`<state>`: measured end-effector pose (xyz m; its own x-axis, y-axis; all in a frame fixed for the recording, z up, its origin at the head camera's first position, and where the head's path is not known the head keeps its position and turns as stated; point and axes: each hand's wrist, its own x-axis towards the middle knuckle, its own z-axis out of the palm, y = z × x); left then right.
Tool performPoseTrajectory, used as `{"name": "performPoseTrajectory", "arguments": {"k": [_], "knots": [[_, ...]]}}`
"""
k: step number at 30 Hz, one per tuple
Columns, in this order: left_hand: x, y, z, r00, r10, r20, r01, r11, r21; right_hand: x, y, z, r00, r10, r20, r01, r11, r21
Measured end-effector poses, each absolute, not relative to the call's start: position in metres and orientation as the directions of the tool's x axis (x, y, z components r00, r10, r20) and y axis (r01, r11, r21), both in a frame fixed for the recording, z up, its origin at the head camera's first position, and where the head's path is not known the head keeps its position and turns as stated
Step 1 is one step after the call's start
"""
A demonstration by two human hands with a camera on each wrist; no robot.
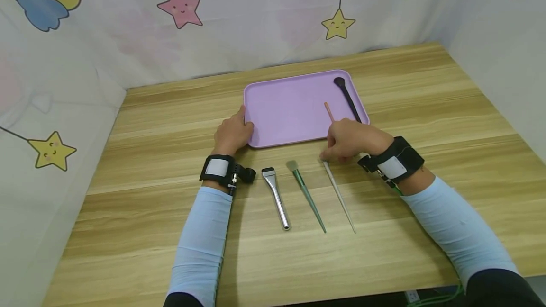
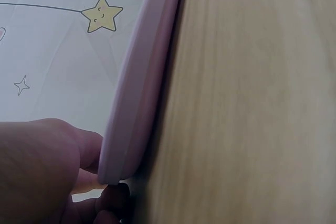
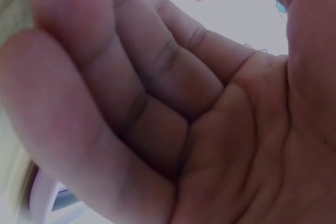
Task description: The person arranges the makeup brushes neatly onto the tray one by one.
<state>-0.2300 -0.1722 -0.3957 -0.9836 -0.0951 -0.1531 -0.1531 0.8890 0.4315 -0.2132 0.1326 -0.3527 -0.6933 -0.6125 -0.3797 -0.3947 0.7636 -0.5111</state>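
The left edge of a lilac tray is gripped by the left hand; well apart from it, the right hand is held with bent fingers at the upper end of a slim pale brush, though whether that is pinched cannot be told. Leftward on the wooden table, a green brush and a silver brush are laid in a row. At the tray's right side a black brush is seen, a thin pinkish stick partly hidden beside it.
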Motion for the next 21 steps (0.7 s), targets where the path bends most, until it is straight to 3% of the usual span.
{"name": "performPoseTrajectory", "arguments": {"k": [21], "knots": [[-0.2301,-0.172,-0.3957,-0.985,-0.088,-0.148,-0.144,0.894,0.424,-0.2075,0.1318,-0.3503,-0.634,-0.606,-0.481,-0.376,0.785,-0.492]]}}
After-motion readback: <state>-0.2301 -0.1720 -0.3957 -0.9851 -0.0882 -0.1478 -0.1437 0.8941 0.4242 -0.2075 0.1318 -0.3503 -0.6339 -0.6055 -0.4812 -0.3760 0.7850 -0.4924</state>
